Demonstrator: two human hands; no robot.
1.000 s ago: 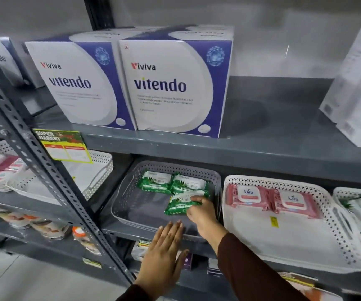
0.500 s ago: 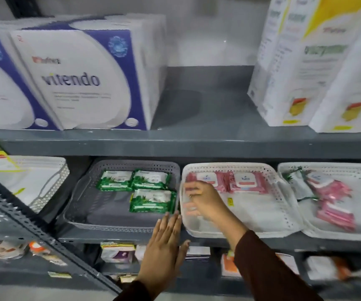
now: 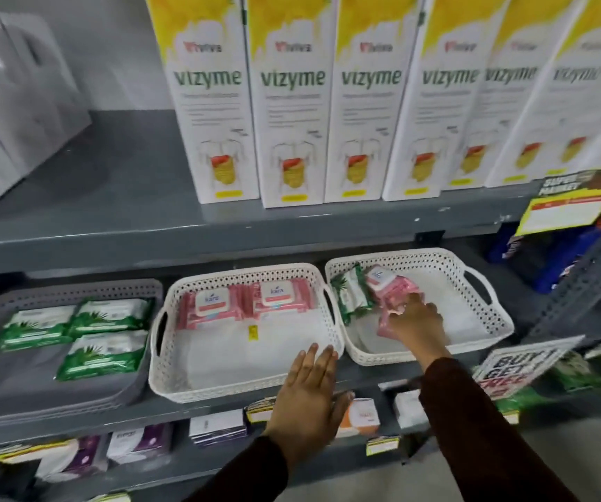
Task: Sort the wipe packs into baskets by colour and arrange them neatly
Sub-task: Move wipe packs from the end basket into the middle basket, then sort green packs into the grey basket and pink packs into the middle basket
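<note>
Rightmost, the right hand (image 3: 416,322) grips a pink pack (image 3: 387,317) inside the white basket (image 3: 487,335).

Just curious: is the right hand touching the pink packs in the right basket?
Touching. The head view shows the right hand with fingers laid on the pink packs.

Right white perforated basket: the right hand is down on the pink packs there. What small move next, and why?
Probably close the right hand on a pink wipe pack and lift it out of the right white perforated basket toward the middle white basket. That basket holds only two pink packs, with bare floor in front; the right one mixes pink with a green pack.
</note>
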